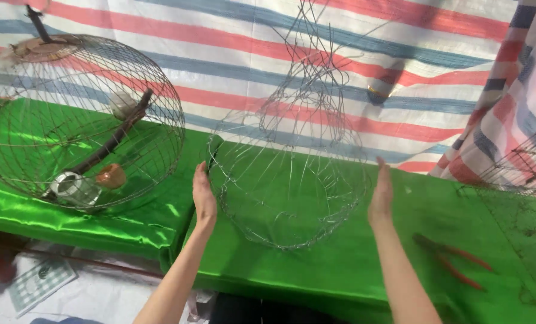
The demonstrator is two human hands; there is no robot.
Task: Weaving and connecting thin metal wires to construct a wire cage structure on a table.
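Here we are pressing our flat, spread left hand point(204, 198) and right hand point(381, 195) at nine and three o'clock against the unfinished wire cage point(289, 180), steadying it upright on the green cloth point(340, 264).

Both forearms reached forward, bare. Left hand point(204, 195) and right hand point(381, 191) stood flat, palms facing inward, fingers straight, well apart.

No labels, signs or screens show. The one thing that may be a package is a flat rectangular piece point(40, 282) with a green-and-white check pattern, lying on the pale floor at lower left, below the edge of the green tabletop point(130, 231).
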